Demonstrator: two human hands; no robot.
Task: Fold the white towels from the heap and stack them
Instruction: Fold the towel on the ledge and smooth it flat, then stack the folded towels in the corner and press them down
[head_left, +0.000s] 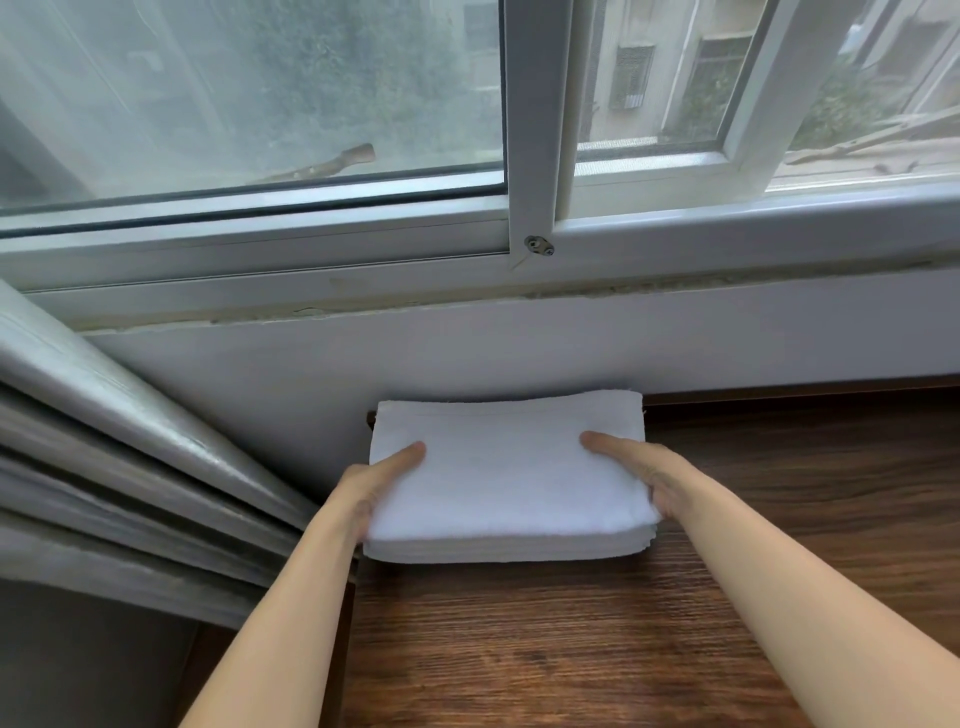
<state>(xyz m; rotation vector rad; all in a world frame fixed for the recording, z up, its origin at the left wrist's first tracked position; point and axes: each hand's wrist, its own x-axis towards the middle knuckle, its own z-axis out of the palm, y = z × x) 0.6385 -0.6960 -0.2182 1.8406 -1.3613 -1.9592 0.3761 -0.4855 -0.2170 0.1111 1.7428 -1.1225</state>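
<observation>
A stack of folded white towels (506, 478) lies on the dark wooden table (597, 649), at its far left corner against the wall. My left hand (371, 491) grips the stack's left side, thumb lying on top and fingers hidden underneath. My right hand (647, 478) grips the right side the same way, thumb on the top towel. Several layered edges show along the stack's near side. No loose heap of towels is in view.
A white wall (519, 348) and a window sill (311, 275) rise straight behind the stack. Grey curtain folds (130, 467) hang at the left, reaching the table's left edge. Bare wood stretches to the right and toward me.
</observation>
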